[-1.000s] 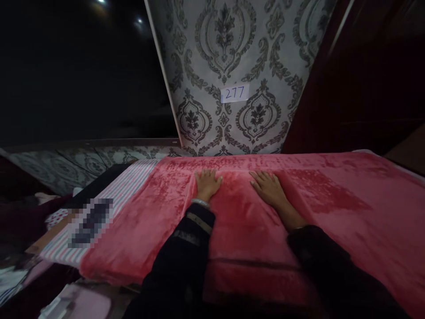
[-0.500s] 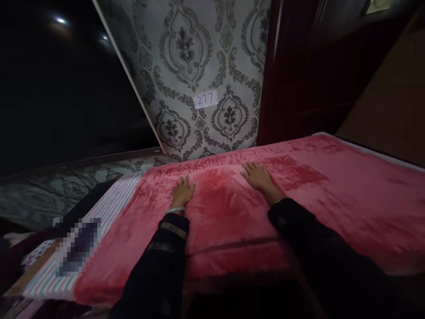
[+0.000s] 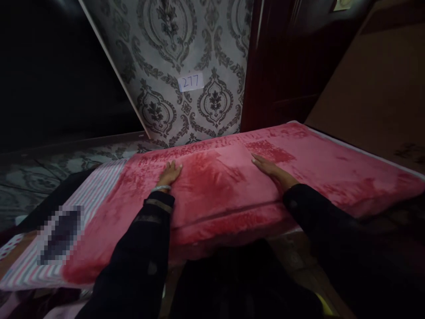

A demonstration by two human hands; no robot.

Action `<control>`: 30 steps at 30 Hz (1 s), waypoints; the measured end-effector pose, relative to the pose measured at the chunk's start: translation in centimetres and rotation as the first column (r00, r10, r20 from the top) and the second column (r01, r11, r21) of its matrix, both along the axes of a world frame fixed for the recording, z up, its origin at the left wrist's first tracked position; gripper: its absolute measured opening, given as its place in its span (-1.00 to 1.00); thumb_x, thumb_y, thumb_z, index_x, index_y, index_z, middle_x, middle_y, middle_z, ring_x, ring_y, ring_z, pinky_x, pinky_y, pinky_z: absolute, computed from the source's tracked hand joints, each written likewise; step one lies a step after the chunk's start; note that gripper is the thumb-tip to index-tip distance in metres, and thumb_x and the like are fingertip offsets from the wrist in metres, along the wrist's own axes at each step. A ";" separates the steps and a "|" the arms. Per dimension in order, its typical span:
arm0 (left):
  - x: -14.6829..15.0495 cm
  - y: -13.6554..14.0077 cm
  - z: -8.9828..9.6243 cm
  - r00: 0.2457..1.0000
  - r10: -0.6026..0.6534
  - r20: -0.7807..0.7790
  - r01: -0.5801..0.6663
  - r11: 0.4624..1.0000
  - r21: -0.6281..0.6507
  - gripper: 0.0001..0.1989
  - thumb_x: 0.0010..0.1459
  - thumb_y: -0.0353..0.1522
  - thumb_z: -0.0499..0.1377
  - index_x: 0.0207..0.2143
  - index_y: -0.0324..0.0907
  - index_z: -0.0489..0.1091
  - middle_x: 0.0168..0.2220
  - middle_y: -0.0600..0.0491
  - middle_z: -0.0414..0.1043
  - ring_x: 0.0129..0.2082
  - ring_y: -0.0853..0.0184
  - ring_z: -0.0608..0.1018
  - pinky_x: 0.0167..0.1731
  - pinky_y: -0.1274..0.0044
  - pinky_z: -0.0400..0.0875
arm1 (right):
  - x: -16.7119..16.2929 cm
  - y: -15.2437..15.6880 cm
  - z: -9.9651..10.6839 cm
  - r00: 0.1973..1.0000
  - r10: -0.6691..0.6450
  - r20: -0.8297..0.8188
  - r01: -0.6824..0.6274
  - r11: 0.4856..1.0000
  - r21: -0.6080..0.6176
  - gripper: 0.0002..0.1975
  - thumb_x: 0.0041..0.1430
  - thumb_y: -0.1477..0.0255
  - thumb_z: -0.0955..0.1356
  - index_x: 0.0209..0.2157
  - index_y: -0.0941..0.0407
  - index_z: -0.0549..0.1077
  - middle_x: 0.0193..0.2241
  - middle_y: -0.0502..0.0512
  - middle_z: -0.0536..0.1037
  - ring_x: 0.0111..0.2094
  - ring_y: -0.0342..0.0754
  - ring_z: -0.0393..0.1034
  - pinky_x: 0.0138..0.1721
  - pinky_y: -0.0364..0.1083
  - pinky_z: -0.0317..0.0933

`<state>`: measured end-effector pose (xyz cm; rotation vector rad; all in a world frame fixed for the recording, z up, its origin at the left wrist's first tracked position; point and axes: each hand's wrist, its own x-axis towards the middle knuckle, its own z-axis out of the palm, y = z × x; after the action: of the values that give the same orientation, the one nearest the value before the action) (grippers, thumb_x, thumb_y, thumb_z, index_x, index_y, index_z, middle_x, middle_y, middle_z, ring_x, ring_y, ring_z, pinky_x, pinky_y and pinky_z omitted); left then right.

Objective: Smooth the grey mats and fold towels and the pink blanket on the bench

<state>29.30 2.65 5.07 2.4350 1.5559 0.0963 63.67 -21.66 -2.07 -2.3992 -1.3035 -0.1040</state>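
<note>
A plush pink and red blanket (image 3: 206,190) lies spread over a table-high surface in front of me. On its left part rests my left hand (image 3: 169,173), fingers spread and a light bracelet at the wrist. My right hand (image 3: 270,169) is on the blanket farther right, turned on its edge, with its fingers stretched out. Between the two hands sits a smooth folded or raised section, with a dark crease along its near side. Neither hand grips the cloth. A striped cloth (image 3: 106,181) shows from under the blanket at the left.
A blurred-out dark item (image 3: 61,235) lies on the striped cloth. Behind stands a patterned wall (image 3: 186,106) bearing a paper label (image 3: 191,82) marked 277. A large black screen (image 3: 59,75) is at the left, a dark red door (image 3: 282,66) and a brown panel (image 3: 375,84) at the right.
My right hand has shifted right relative to the blanket and turned from palm down onto its edge. The left hand stays near the same spot. The view has tilted slightly.
</note>
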 end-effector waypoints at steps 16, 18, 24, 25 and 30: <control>-4.3 -14.7 -5.4 0.968 -0.208 -0.137 0.245 0.892 0.380 -0.36 0.36 -0.08 -0.06 0.44 0.07 0.03 0.50 0.05 -0.11 0.48 -0.08 -0.09 0.36 -0.10 -0.15 | -19.0 -2.9 -1.1 0.942 0.267 0.203 -0.251 0.963 -0.101 -0.38 0.42 0.09 0.20 0.41 0.00 0.17 0.43 0.10 0.05 0.44 0.16 -0.13 0.40 0.24 -0.15; -4.3 -14.5 -5.3 0.968 -0.215 -0.131 0.250 0.889 0.383 -0.36 0.36 -0.07 -0.06 0.44 0.06 0.04 0.49 0.05 -0.11 0.47 -0.08 -0.07 0.36 -0.09 -0.14 | -16.2 -4.6 -1.4 0.967 0.154 0.200 -0.136 0.986 -0.100 -0.40 0.43 0.13 0.18 0.40 0.03 0.19 0.43 0.12 0.06 0.44 0.17 -0.11 0.39 0.25 -0.13; -4.1 -14.9 -5.3 0.973 -0.215 -0.080 0.229 0.892 0.390 -0.36 0.37 -0.06 -0.08 0.43 0.03 0.07 0.49 0.04 -0.08 0.47 -0.07 -0.07 0.38 -0.06 -0.20 | -9.8 -10.1 -3.2 0.993 -0.079 0.084 0.088 0.990 -0.111 -0.38 0.45 0.20 0.06 0.44 0.07 0.08 0.41 0.15 0.11 0.41 0.19 -0.02 0.33 0.30 0.00; -4.1 -15.0 -5.4 0.974 -0.218 -0.069 0.227 0.891 0.393 -0.37 0.37 -0.06 -0.08 0.43 0.02 0.07 0.49 0.04 -0.08 0.47 -0.06 -0.07 0.38 -0.06 -0.22 | -9.2 -10.8 -3.5 0.994 -0.081 0.070 0.089 0.990 -0.111 -0.38 0.44 0.21 0.05 0.44 0.08 0.07 0.40 0.16 0.13 0.41 0.18 -0.02 0.34 0.30 -0.01; -4.8 -15.0 -5.4 0.975 -0.220 -0.035 0.216 0.895 0.391 -0.39 0.38 -0.08 -0.09 0.43 0.04 0.08 0.48 0.07 -0.05 0.48 0.02 -0.06 0.41 0.03 -0.22 | -8.4 -12.5 -4.8 0.987 -0.157 0.026 0.155 0.986 0.055 -0.35 0.44 0.18 0.00 0.41 0.18 0.13 0.37 0.30 0.20 0.39 0.18 0.02 0.33 0.27 0.01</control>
<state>24.54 -12.35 -0.34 2.8938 1.3493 0.4169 55.24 -34.19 -6.82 -2.4604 -1.1102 -0.2172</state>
